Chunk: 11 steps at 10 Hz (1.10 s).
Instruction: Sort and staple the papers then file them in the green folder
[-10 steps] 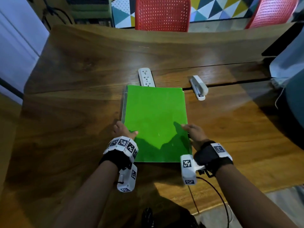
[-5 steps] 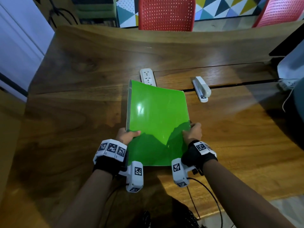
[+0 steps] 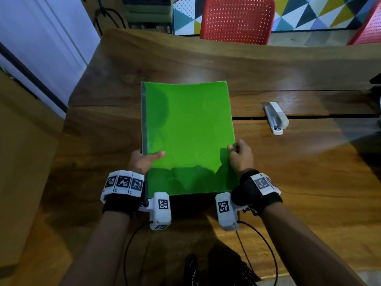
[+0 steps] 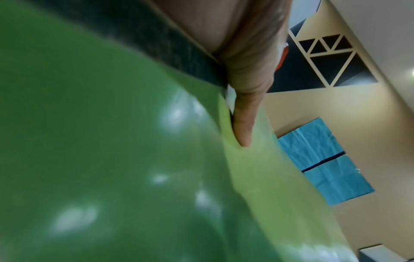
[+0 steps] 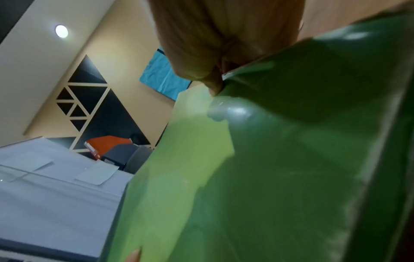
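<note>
The closed green folder (image 3: 188, 139) is held up off the wooden table (image 3: 309, 172), tilted toward me, its dark spine on the left. My left hand (image 3: 145, 159) grips its left edge near the bottom, thumb on the cover. My right hand (image 3: 240, 154) pinches the right edge. In the left wrist view the thumb (image 4: 244, 122) presses the green folder (image 4: 112, 159). In the right wrist view the fingertips (image 5: 215, 86) pinch the folder's (image 5: 291, 159) edge. No loose papers show. A white stapler (image 3: 275, 117) lies on the table to the right.
Red chairs (image 3: 237, 19) stand behind the table's far edge. A white wall (image 3: 41, 48) is at the left. Black cables (image 3: 257, 244) hang from the wrist cameras near the table's front edge.
The folder lay flat on the table a second ago; both hands have gripped its side edges and lifted it, now higher and covering the white power strip.
</note>
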Tool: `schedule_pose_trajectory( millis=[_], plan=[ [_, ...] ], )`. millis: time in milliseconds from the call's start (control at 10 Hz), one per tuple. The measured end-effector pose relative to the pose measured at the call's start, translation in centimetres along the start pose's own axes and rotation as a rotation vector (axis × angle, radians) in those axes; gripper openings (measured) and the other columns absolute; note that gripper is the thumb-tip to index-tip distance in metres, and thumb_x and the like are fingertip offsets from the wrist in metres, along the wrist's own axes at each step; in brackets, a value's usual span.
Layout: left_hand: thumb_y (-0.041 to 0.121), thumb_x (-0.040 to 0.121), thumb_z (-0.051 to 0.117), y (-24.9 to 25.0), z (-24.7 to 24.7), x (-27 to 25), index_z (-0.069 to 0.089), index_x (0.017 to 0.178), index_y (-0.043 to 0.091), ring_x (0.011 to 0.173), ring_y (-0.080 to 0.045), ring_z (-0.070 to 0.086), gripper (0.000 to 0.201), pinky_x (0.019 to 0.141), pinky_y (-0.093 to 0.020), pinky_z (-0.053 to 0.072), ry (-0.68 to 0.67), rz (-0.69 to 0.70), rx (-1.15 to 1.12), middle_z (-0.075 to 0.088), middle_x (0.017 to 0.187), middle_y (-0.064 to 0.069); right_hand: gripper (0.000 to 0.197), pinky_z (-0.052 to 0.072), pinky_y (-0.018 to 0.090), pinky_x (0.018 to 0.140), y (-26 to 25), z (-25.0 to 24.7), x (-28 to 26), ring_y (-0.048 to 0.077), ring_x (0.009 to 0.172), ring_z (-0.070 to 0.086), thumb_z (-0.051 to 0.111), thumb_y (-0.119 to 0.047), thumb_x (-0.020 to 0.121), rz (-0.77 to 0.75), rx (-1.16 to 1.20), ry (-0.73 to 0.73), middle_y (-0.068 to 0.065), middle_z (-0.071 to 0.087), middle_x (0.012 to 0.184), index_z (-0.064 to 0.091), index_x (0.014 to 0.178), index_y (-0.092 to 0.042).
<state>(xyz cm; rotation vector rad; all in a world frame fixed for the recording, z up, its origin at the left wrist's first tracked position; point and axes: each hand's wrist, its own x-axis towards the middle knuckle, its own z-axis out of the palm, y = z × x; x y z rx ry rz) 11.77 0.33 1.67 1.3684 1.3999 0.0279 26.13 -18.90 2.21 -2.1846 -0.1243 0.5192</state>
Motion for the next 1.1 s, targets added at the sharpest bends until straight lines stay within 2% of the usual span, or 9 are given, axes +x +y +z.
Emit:
schedule_pose_trajectory(
  millis=[100,200,300,400,600,700,800,1000,1100],
  plan=[
    [0.028,0.065,0.084,-1.4,-1.6,0.4,0.058,0.064,0.000,0.081,-0.027,0.064,0.038,0.060,-0.030,0.050,-0.187,-0.126,0.010,0.064,0.071,-0.016,0.027,0.043,0.035,0.092,-0.1,2.1,-1.1,0.017,0.093,0.044,0.041,-0.004,0.095,0.019,-0.063,-0.027,0.014,0.059,0.096,0.040,0.069,-0.014],
    [0.019,0.069,0.081,-3.6,-1.9,0.7,0.059,0.114,-0.008,0.111,-0.036,0.061,0.057,0.091,-0.038,0.049,-0.078,-0.049,0.035,0.064,0.117,-0.026,0.018,0.042,0.038,0.098,0.8,3.9,-1.8,0.031,0.110,0.053,0.040,-0.001,0.093,0.063,-0.121,-0.075,0.024,0.059,0.117,0.057,0.094,-0.004],
    [0.021,0.077,0.074,-5.2,-1.6,-0.1,0.028,0.142,-0.004,0.135,-0.038,0.035,0.084,0.110,-0.047,0.032,0.092,-0.041,0.103,0.036,0.147,-0.024,0.030,0.043,0.036,0.097,1.7,4.7,-2.3,0.034,0.115,0.053,0.037,0.002,0.093,0.114,-0.183,-0.129,0.024,0.058,0.122,0.051,0.121,0.005],
    [0.025,0.076,0.075,-5.4,-1.2,0.2,0.015,0.147,0.001,0.141,-0.037,0.026,0.095,0.112,-0.049,0.028,0.091,-0.021,0.156,0.026,0.153,-0.021,0.039,0.041,0.038,0.102,2.4,5.2,-2.5,0.036,0.120,0.050,0.045,0.004,0.089,0.097,-0.299,-0.152,0.022,0.052,0.130,0.044,0.128,0.002],
    [0.026,0.076,0.074,-5.5,0.1,-0.7,0.015,0.148,0.020,0.141,-0.037,0.018,0.093,0.112,-0.055,0.024,0.220,0.202,0.420,0.014,0.154,-0.018,0.074,0.032,0.049,0.107,3.3,6.2,-4.1,0.032,0.134,0.025,0.057,0.000,0.083,-0.132,-0.694,-0.198,0.011,0.018,0.150,0.020,0.144,-0.018],
    [0.033,0.086,0.061,-5.7,0.4,-0.7,0.015,0.149,0.027,0.147,-0.032,0.001,0.078,0.115,-0.056,0.011,0.183,0.383,0.765,0.002,0.160,-0.010,0.075,0.030,0.050,0.107,3.3,6.2,-4.6,0.030,0.137,0.019,0.056,-0.006,0.085,-0.186,-0.797,-0.256,0.004,0.011,0.154,0.015,0.146,-0.020],
    [0.040,0.096,0.039,-5.6,0.9,-0.5,0.006,0.149,0.028,0.147,-0.030,-0.009,0.064,0.117,-0.055,0.002,0.033,0.430,1.025,-0.006,0.160,-0.006,0.073,0.029,0.051,0.108,3.0,6.1,-4.4,0.029,0.138,0.019,0.055,-0.010,0.086,-0.207,-0.850,-0.295,0.002,0.011,0.154,0.014,0.146,-0.020],
    [0.044,0.097,0.030,-4.0,1.2,-1.6,-0.007,0.148,0.031,0.146,-0.027,-0.015,0.065,0.118,-0.056,0.000,-0.040,0.382,1.128,-0.018,0.158,-0.005,0.066,0.024,0.051,0.111,2.1,3.6,-3.3,0.026,0.142,0.015,0.039,-0.020,0.092,-0.295,-0.892,-0.388,-0.003,-0.005,0.159,0.005,0.148,-0.024],
    [0.053,0.094,0.025,-6.8,2.3,-1.3,-0.003,0.148,0.032,0.148,-0.023,-0.010,0.064,0.116,-0.057,0.001,0.205,0.597,1.012,-0.013,0.160,-0.002,0.058,0.054,0.053,0.074,5.3,4.0,-3.2,0.021,0.116,0.055,0.029,-0.038,0.085,-0.501,-0.857,-0.056,-0.010,-0.011,0.158,0.027,0.139,-0.017]
  ],
)
